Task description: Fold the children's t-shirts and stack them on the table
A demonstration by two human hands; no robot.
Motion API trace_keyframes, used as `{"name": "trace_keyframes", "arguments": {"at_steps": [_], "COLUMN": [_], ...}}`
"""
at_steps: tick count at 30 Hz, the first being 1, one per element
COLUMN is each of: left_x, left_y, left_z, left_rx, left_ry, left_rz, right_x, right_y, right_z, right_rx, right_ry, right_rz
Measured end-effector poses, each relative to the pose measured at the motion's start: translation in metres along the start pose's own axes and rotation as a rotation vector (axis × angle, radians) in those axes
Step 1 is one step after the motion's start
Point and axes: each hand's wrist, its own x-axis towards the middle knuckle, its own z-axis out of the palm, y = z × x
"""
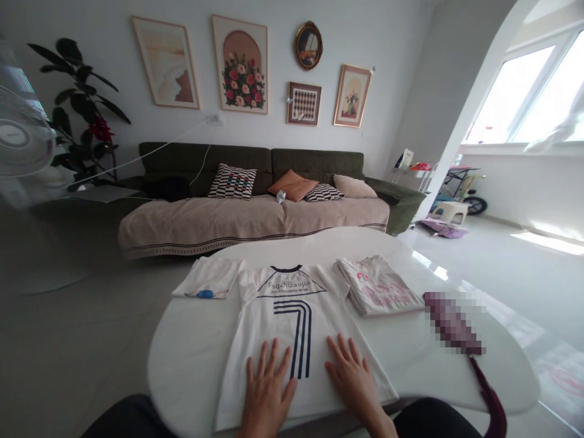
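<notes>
A white T-shirt (260, 328) with dark lettering and a large striped number 7 lies spread out on the white table, its collar toward the sofa. My left hand (268, 386) rests flat on the lower left part of the shirt, fingers spread. On the lower right part lies my right hand (353, 377), also flat with fingers apart. To the left of the collar is a folded white garment (210, 277) with a blue print. A folded pale garment stack (381, 286) with pink print sits right of the shirt, touching or close to its sleeve.
The rounded white table (182, 359) stands before a green sofa (205, 161) with a beige cover and several cushions. At the table's right, a dark red item (451, 322), partly pixelated, has a strap hanging over the edge. A fan (22, 134) stands at far left.
</notes>
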Motion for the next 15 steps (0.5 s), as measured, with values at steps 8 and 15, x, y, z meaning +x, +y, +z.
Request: {"name": "trace_keyframes", "arguments": {"at_steps": [8,15], "left_x": [0.001,0.008], "left_y": [-0.002,0.005], "left_z": [0.006,0.019], "left_rx": [-0.036,0.069], "left_ry": [-0.023,0.071], "left_rz": [0.001,-0.089], "right_x": [0.061,0.146], "right_y": [-0.077,-0.128], "right_z": [-0.018,-0.002], "right_rx": [0.082,0.095], "right_ry": [-0.028,-0.027], "right_rz": [-0.206,-0.201]}}
